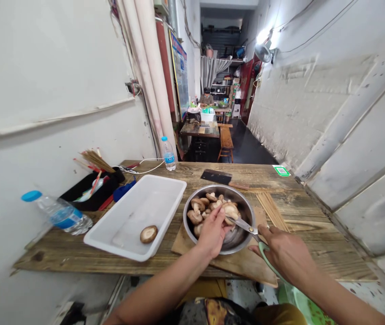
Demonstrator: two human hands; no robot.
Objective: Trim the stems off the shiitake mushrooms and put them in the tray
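Observation:
Over the steel bowl (246, 211), my left hand (213, 230) pinches a pale-gilled mushroom (230, 210). My right hand (282, 248) grips green-handled scissors (246, 225), whose blades reach to the held mushroom near my left fingertips. Whether the blades touch the stem I cannot tell. Several brown-capped mushrooms (196, 211) fill the left and back of the bowl, which stands on a wooden cutting board (256, 267). To the left, one mushroom cap (148, 234) lies in the near right corner of a white plastic tray (138, 203).
Behind the bowl lies a cleaver (217, 176), and thin skewers (272, 211) are to its right. A black box (91, 192) and a water bottle (57, 213) stand left of the tray. Another bottle (168, 155) is at the back edge. A person (206, 97) sits far off.

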